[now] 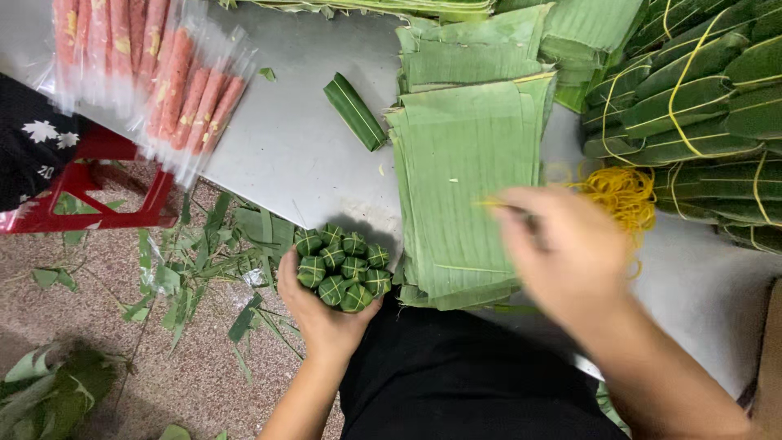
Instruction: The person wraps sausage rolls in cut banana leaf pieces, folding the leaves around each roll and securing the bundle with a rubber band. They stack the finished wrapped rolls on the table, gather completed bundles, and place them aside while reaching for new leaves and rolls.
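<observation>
Head view: a cluster of small leaf-wrapped parcels [342, 270], each tied crosswise with pale string, is cupped in the left hand [322, 314] at about 7 o'clock of the frame, just off the near edge of the steel desk [293, 147]. The fingers of that hand are curled up around the underside of the cluster, grasping it. The right hand [566, 261] is seen at about 4 o'clock, blurred, over the near right corner of the stack of cut green leaf sheets [460, 187]; a thin yellow strand [493, 204] is seen at its fingers, pointing toward 9 o'clock, but whether it is pinched or merely touched cannot be told from the blur. From the right hand the cluster lies toward 9 o'clock, beyond the stack, so the left hand is plainly the nearer. A heap of yellow ties [623, 195] lies just at 1 o'clock of the right hand. The long axis of the stack runs from 12 to 6 o'clock. A single rolled leaf parcel [354, 110] lies apart at 11 o'clock of the stack, long axis slanted from 10 to 4 o'clock. Tied long leaf bundles [700, 106] are piled at 2 o'clock, and clear packs of pink sausage [163, 73] at 10 o'clock
</observation>
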Demonstrator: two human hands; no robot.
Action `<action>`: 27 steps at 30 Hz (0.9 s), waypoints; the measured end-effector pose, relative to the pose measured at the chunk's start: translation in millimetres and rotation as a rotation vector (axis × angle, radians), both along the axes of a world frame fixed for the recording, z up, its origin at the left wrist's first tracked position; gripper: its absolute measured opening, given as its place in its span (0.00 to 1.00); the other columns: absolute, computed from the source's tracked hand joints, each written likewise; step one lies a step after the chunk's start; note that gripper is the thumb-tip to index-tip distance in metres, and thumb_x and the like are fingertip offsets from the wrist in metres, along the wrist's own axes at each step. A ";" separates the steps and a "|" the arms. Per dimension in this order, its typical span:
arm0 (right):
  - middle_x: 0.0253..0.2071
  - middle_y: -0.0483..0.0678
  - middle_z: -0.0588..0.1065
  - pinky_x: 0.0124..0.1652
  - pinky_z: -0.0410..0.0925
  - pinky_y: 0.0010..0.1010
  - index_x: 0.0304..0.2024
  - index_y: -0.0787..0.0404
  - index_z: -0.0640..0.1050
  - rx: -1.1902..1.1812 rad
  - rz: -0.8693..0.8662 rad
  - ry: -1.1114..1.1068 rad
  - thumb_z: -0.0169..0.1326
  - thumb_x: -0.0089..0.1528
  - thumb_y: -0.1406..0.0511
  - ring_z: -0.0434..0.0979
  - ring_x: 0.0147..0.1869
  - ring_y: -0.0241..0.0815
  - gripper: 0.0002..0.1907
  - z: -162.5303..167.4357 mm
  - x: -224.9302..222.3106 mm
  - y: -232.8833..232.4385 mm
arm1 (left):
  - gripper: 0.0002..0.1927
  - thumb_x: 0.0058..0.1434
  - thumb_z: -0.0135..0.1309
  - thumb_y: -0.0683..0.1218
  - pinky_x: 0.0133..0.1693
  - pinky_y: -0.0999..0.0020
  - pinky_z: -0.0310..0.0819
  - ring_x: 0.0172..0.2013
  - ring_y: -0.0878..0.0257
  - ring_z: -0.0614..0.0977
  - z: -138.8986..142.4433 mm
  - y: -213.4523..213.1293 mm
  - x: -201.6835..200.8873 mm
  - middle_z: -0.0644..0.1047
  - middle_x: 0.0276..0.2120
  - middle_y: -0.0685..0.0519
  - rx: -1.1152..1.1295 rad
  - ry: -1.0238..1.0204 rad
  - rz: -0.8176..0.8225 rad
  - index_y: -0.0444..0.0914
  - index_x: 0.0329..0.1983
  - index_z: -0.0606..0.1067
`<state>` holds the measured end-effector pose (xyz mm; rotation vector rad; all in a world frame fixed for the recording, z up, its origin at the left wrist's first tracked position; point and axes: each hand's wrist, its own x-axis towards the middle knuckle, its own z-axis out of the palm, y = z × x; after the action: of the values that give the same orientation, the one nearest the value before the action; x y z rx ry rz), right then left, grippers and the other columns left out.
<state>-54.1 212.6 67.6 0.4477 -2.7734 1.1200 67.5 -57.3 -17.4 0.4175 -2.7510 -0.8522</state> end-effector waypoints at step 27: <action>0.32 0.49 0.69 0.38 0.67 0.36 0.38 0.66 0.71 -0.527 0.873 -0.443 0.52 0.60 0.66 0.71 0.38 0.44 0.08 -13.8 15.9 -140.0 | 0.45 0.61 0.58 0.49 0.71 0.50 0.56 0.71 0.38 0.62 9.5 -4.1 -4.5 0.60 0.71 0.36 0.532 0.061 0.030 0.31 0.75 0.51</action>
<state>-38.2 72.7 53.8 1.5656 -2.4141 2.2712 63.0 -61.5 -7.9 0.5096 -2.4251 -1.5607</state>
